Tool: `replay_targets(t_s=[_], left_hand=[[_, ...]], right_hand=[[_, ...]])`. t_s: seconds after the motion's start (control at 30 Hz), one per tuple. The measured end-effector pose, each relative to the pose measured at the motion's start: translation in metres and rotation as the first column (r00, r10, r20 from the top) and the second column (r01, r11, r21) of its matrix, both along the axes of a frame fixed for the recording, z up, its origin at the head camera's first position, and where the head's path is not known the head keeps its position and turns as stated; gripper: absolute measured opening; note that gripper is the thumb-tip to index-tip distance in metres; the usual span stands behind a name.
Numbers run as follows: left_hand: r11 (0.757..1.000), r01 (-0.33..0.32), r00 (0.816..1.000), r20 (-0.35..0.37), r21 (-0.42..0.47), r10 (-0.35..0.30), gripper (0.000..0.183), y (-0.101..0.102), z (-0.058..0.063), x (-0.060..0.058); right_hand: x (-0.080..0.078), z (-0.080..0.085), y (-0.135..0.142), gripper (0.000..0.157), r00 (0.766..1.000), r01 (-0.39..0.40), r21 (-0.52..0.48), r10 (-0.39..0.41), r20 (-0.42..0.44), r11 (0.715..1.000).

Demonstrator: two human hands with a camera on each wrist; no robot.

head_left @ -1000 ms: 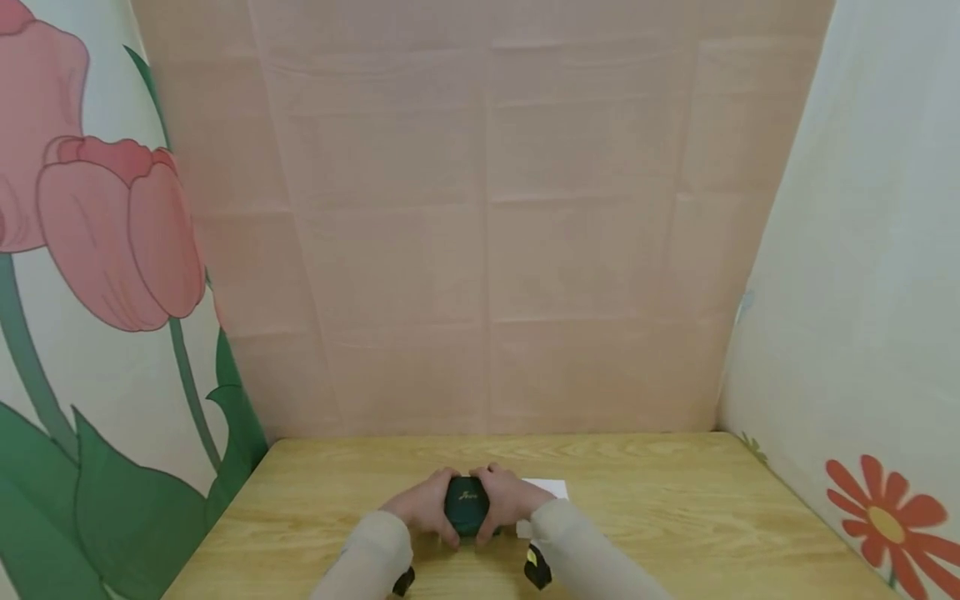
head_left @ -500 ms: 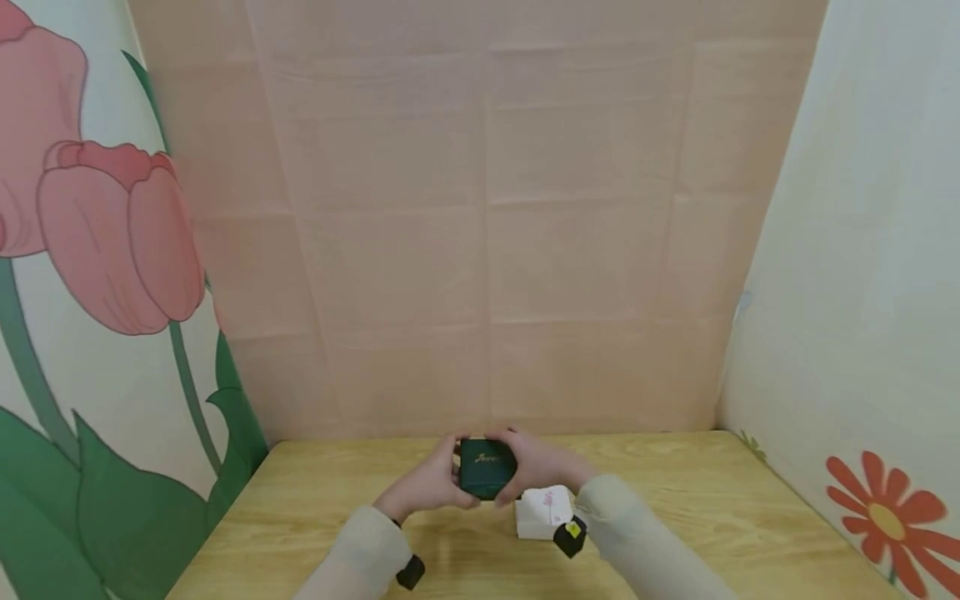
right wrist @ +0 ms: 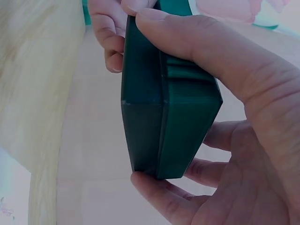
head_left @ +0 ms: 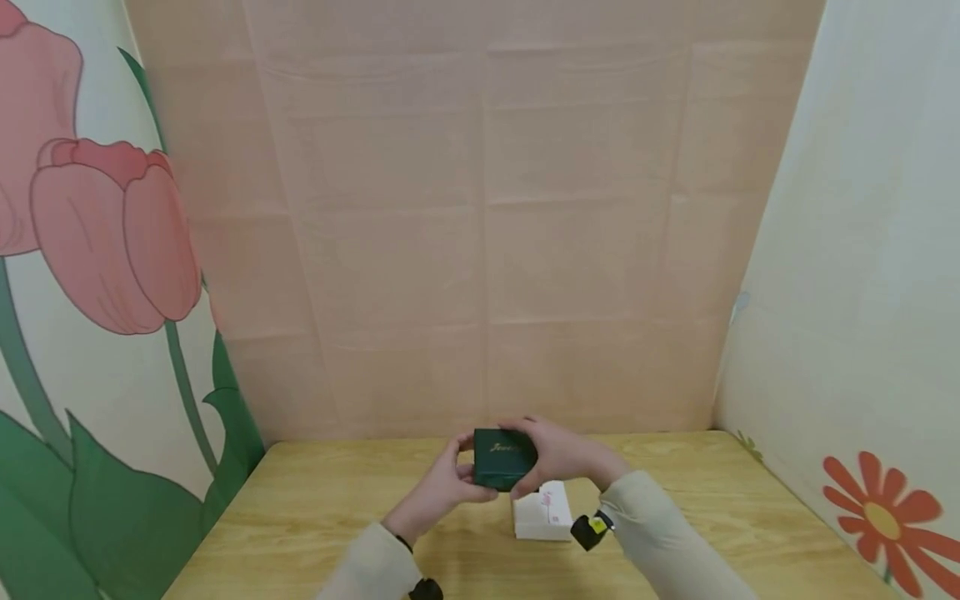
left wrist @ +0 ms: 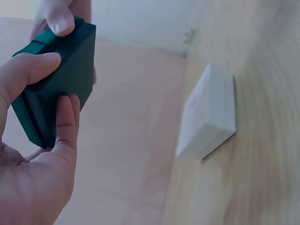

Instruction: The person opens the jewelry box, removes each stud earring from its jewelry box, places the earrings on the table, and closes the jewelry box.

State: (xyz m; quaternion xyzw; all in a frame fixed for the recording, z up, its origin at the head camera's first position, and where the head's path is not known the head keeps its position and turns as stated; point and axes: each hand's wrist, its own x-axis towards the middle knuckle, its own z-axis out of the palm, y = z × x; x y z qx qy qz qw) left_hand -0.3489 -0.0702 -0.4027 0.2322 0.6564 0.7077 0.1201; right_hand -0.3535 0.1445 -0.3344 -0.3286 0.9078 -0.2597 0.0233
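Observation:
Between both hands, raised over the table, is a dark green jewelry box (head_left: 504, 468) with gold lettering on its lid. Its lid is closed, with a seam running round the side in the right wrist view. The left hand (head_left: 442, 483) grips the box's left side, thumb on the near face and fingers curled beneath and behind it. From the right, the right hand (head_left: 562, 456) holds it, thumb along the near edge and fingers round the far side. Just below the right hand, a white box (left wrist: 211, 115) with a pink print lies on the table, touched by neither hand.
The wood-grain table (head_left: 337, 500) ends at a pink cloth backdrop (head_left: 480, 250). White cloths with printed flowers hang at left and right. A black wrist camera (head_left: 590, 530) sits on the right wrist, close to the white box.
Both hands have lifted the green box off the table and carried it up and to the right. The white box, partly covered by the right arm before, now shows more.

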Motion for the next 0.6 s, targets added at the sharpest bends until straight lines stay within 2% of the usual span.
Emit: replay_targets(t_s=[0.3,0.6], left_hand=[[0.998,0.011,0.998,0.060,0.062,-0.015,0.087,0.008,-0.017,-0.002],[0.995,0.005,0.996,0.093,0.097,-0.014,0.084,0.013,-0.020,-0.002]], right_hand=[[0.002,-0.007,0.003,0.092,1.000,-0.023,-0.005,0.023,0.003,1.000],[0.006,-0.002,0.001,0.085,0.998,-0.051,0.021,0.051,-0.034,0.999]])
